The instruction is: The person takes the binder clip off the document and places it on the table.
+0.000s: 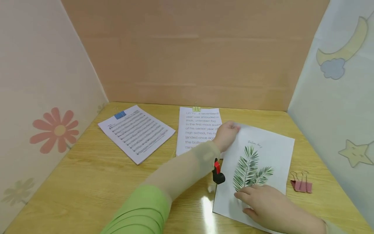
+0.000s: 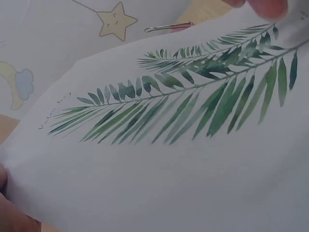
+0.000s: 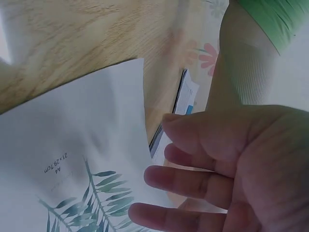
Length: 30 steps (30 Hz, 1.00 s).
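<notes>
So the palm leaf sheet (image 1: pixel 271 146) lies on the right side of the tabletop (image 1: pixel 87 182), tilted a bit, with its green fronds pointing toward the far side and some small script above them. The right wrist view also shows "A4 21 x 29.7cm" printed on it. The left hand (image 1: pixel 228 136) is pinching its far left corner, and the paper bends slightly there. The right hand (image 1: pixel 267 204) is over the near part, fingers loosely stretched and spread a little, not gripping anything; can't tell if the fingertips actually touch the paper. There's a green sleeve (image 1: pixel 143 211) on the left arm, plus a black-and-red gadget (image 1: pixel 218 177) at that wrist. Just right of the sheet sits a little bunch of pink binder clips (image 1: pixel 304 187). On its left is a text stack (image 1: pixel 193 130), partly behind the left arm, with a yellow-green clip (image 1: pixel 196 109) on the far edge. Further left there's a music stack (image 1: pixel 135 135), set at an angle, with a blue clip (image 1: pixel 119 115) at its far left edge. Tan panel (image 1: pixel 190 58) behind it all, flower (image 1: pixel 59 130) on the left wall, star (image 1: pixel 355 153) and moon (image 1: pixel 352 47) on the right.
</notes>
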### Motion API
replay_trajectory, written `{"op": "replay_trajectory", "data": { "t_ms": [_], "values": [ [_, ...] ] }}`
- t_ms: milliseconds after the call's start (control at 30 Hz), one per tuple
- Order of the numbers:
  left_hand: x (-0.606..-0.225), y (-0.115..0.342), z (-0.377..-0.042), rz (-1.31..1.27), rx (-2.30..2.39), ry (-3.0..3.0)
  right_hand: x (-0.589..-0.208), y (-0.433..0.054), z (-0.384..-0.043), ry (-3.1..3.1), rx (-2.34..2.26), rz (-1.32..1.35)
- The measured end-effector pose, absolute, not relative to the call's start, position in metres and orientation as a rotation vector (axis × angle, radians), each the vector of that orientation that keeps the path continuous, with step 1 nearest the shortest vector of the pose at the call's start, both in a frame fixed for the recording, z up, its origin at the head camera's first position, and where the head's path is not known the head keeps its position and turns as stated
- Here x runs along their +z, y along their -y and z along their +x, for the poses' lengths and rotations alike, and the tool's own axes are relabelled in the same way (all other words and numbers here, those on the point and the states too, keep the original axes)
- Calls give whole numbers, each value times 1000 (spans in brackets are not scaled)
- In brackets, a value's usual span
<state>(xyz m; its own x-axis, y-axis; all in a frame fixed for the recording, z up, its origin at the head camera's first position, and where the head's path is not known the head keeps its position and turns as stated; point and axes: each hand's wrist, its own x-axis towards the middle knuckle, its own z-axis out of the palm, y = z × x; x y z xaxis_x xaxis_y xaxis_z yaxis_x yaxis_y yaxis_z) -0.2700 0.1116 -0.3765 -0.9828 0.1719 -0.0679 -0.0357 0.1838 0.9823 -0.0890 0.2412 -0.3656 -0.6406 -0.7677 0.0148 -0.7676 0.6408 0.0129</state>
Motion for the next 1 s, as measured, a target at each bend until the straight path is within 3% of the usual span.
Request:
{"op": "replay_trajectory", "data": {
  "t_ms": [333, 600, 1000],
  "values": [
    [-388, -138, -278, 72, 1737, -2314, -374, -257, -84, 3151, 31, 1184],
    [-395, -142, -281, 58, 1689, -2250, -390, -249, -81, 3484, -55, 832],
    [-384, -125, -266, 43, 1636, -2000, -403, -237, -76, 3473, -154, 781]
  ]
}}
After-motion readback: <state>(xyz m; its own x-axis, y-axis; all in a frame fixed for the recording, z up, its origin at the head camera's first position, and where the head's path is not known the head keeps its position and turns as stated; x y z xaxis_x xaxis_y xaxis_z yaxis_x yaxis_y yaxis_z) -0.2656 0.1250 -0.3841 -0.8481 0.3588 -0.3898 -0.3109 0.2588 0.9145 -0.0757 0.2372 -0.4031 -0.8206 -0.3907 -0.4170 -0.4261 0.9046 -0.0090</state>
